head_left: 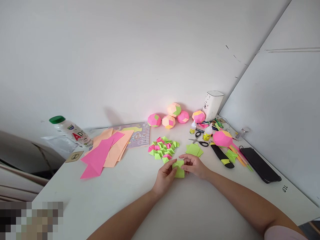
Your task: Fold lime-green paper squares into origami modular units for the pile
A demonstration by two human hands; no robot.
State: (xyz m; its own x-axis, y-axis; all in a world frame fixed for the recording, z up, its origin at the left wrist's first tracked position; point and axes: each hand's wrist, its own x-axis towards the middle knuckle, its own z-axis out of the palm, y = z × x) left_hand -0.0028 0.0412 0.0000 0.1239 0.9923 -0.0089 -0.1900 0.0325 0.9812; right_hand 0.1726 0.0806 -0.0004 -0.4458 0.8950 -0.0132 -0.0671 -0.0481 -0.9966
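Note:
A square of green paper (pixel 179 170) is held between both hands above the front middle of the table. My left hand (pixel 165 175) pinches its left edge with thumb and fingers. My right hand (pixel 196 165) grips the right edge the same way. Just beyond the hands lies a heap of small folded green and pink paper pieces (pixel 163 147). Behind my right hand is a stack of green paper squares (pixel 194 150). Scissors (pixel 198 139) with black handles lie past that stack, their blades pointing left.
Faceted paper balls (pixel 168 122) line the wall. Glue bottles (pixel 207 132), a box cutter (pixel 222 155) and a phone (pixel 260 165) are at the right. Pink and orange paper sheets (pixel 100 156), a notebook (pixel 143 135) and a green-capped bottle (pixel 71 130) are at the left.

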